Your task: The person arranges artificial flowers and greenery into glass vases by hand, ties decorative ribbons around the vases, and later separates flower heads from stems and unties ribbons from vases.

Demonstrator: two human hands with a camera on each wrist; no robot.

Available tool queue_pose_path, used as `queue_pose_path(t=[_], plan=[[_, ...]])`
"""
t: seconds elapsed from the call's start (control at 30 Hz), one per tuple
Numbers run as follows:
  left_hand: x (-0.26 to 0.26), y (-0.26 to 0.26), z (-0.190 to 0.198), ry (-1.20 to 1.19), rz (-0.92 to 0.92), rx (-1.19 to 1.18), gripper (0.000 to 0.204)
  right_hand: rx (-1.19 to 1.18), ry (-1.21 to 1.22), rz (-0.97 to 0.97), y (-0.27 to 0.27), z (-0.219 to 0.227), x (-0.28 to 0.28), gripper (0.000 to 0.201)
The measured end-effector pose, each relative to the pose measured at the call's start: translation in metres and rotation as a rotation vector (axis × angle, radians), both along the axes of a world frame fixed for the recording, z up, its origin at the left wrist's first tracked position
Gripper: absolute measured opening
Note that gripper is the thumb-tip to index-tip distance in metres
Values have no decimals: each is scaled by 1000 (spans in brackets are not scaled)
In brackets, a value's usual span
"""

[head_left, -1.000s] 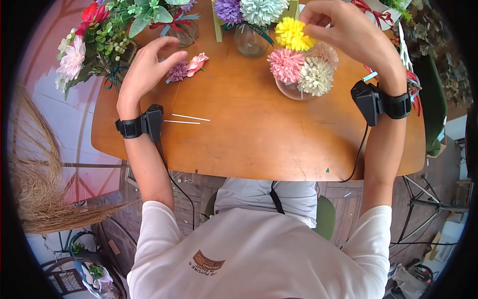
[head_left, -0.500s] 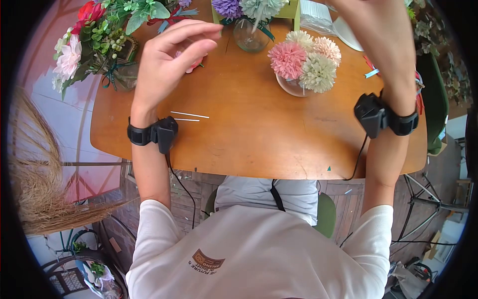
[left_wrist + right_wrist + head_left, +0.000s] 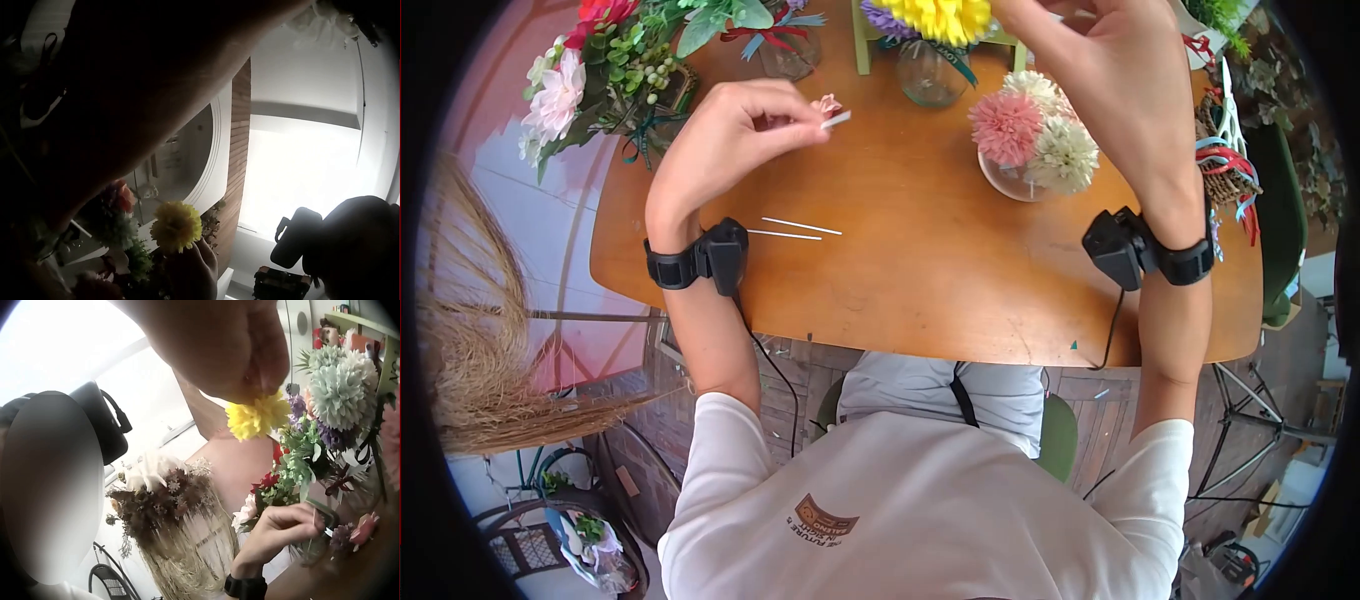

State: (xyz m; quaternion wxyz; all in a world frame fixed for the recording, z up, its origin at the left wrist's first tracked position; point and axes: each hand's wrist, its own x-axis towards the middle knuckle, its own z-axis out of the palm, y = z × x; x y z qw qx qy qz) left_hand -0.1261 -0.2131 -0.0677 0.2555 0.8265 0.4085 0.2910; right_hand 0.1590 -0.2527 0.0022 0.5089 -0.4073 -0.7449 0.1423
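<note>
My right hand (image 3: 1115,90) pinches a yellow pompom flower (image 3: 940,15), raised near the top edge of the head view; in the right wrist view its fingertips are at the back of the bloom. Between left thumb and fingertips, my left hand (image 3: 740,130) pinches a thin white stick (image 3: 837,119) over the table's left side. Below the right hand, a round glass vase (image 3: 1007,180) holds a pink pompom flower (image 3: 1006,128) and paler ones. A loose pink flower (image 3: 364,529) and a purple one (image 3: 341,539) lie beyond the left hand.
Two thin white sticks (image 3: 802,227) lie on the wooden table (image 3: 900,290) near the left wrist. Another glass vase (image 3: 930,80) stands at the back middle. A flower arrangement (image 3: 557,95) fills the left edge; a ribboned basket (image 3: 1228,180) is at the right.
The right hand, with the yellow flower, has gone from over the round vase toward the camera and appears larger. The left hand has shifted right and its loose fingers now pinch a white stick.
</note>
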Motion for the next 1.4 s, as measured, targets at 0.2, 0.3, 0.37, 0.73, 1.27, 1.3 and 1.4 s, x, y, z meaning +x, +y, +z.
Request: queue_pose_path(t=[0.2,0.3,0.37,0.73,1.27,1.3,1.4], plan=[[-27,14,-20,520,49,-313,21,6,-498,122,15,-35,-1,18],[-14,9,-20,624,97,-383,25,57,-479,153,17,-49,-2,8],[-2,4,-14,669,109,-416,33,52,-454,170,20,-53,-2,9],[30,-11,-10,-209,-265,-267,63,-42,-465,220,16,-53,-7,10],[-31,43,-39,261,441,470,38,-208,-717,-77,20,-16,54,23],[-31,46,-43,255,438,470,38,-312,-742,-125,19,-13,55,29],[-29,51,-54,276,395,347,35,-244,-810,-143,22,-19,68,34]])
